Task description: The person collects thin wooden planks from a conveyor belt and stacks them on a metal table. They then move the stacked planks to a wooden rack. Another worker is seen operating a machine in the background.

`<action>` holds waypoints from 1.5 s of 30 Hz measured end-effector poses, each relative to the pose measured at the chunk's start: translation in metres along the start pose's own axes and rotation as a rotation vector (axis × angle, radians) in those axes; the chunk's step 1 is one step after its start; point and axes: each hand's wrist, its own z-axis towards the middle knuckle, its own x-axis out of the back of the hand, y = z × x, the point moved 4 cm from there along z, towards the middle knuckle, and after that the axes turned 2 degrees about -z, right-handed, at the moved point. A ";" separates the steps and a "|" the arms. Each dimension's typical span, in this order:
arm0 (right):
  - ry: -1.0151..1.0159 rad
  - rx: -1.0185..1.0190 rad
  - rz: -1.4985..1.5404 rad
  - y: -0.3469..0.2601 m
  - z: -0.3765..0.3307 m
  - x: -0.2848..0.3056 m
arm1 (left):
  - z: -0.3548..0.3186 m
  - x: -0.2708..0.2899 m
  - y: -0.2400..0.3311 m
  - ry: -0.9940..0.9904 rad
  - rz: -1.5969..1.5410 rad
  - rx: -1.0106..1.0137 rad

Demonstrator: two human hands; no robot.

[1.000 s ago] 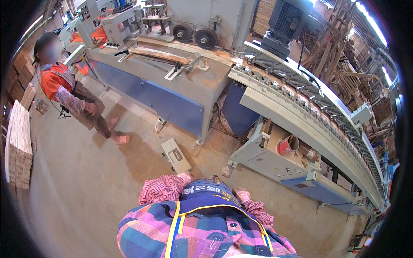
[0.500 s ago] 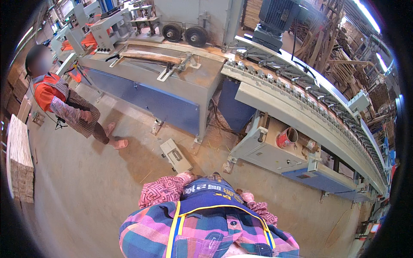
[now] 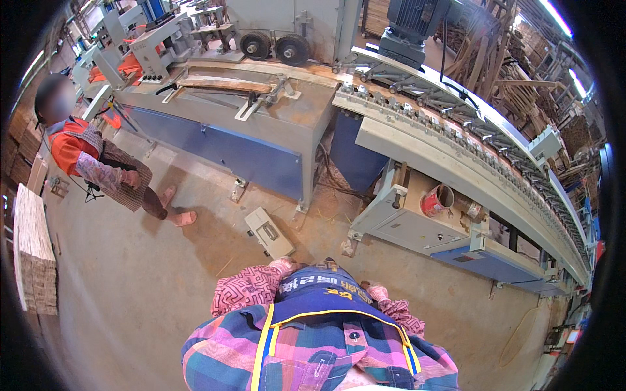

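I look down at my plaid shirt and blue apron (image 3: 319, 293) with yellow straps. My left hand (image 3: 285, 264), in a pinkish glove below a red patterned sleeve, rests against the apron's upper left edge. My right hand (image 3: 376, 292) lies at the apron's right edge and is mostly covered by its sleeve. Neither hand visibly holds anything, and the fingers are too small to make out. A grey foot-pedal box (image 3: 268, 231) sits on the floor just ahead of my left hand.
A blue-sided woodworking machine (image 3: 254, 156) with a curved wooden piece (image 3: 225, 85) on top stands ahead. A long curved conveyor (image 3: 469, 150) runs to the right. Another person in orange (image 3: 91, 159) stands at left beside a stack of wood strips (image 3: 32, 247).
My hands stay at the apron. The view has shifted slightly, and the person in orange now appears a little lower in the picture.
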 end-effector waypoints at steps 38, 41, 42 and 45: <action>0.021 -0.200 0.105 -0.056 -0.043 0.039 | 0.025 -0.011 -0.061 0.045 -0.060 0.151; 0.028 -0.051 -0.119 -0.066 -0.059 0.041 | 0.015 0.001 -0.045 -0.012 -0.090 -0.006; 0.019 -0.051 -0.049 -0.095 -0.075 0.064 | 0.018 -0.005 -0.053 -0.012 -0.126 -0.005; 0.209 0.099 -0.271 -0.086 -0.052 0.033 | 0.011 -0.005 -0.040 -0.142 -0.027 0.117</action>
